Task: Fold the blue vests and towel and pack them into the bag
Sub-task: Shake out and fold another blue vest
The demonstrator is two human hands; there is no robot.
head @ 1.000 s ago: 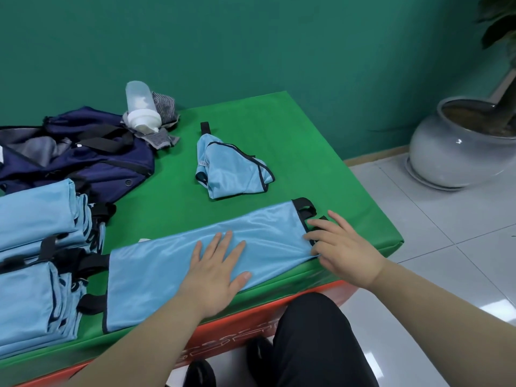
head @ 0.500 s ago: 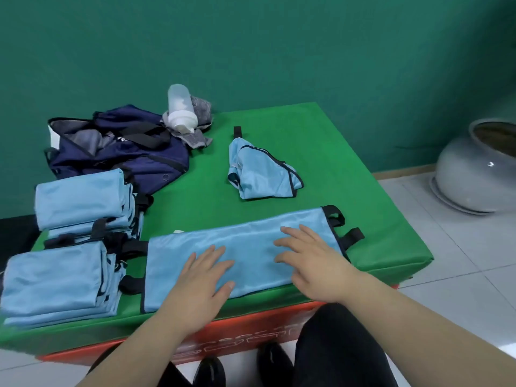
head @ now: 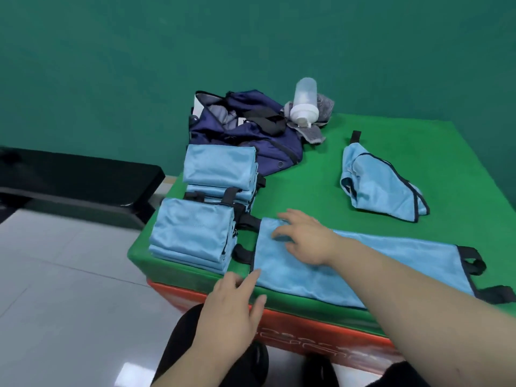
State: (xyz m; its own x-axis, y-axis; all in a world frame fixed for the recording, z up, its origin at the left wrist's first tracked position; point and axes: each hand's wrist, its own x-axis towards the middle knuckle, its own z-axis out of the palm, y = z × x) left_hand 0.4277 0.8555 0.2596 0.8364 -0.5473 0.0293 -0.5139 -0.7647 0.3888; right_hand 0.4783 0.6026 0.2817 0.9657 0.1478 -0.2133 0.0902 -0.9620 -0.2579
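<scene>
A light blue vest [head: 391,263], folded into a long strip with black straps at both ends, lies along the green table's [head: 307,174] near edge. My right hand [head: 304,237] rests flat on the strip's left end, fingers spread. At the strip's near left corner my left hand [head: 233,297] hovers with straight fingers, its fingertips touching the edge. Two stacks of folded blue vests [head: 195,230] [head: 220,169] sit at the table's left side. Behind them lies the open navy bag [head: 245,127]. A crumpled blue vest [head: 382,185] sits further back on the right.
A white bottle [head: 305,103] lies on a grey cloth [head: 315,129] by the bag. A black bench [head: 72,180] stands left of the table. The table's front is red-orange [head: 307,328]. My dark-trousered knees show below.
The view has swung left. My right hand slid from the strip's right part to its left end. My left hand moved off the strip's middle to its near left corner.
</scene>
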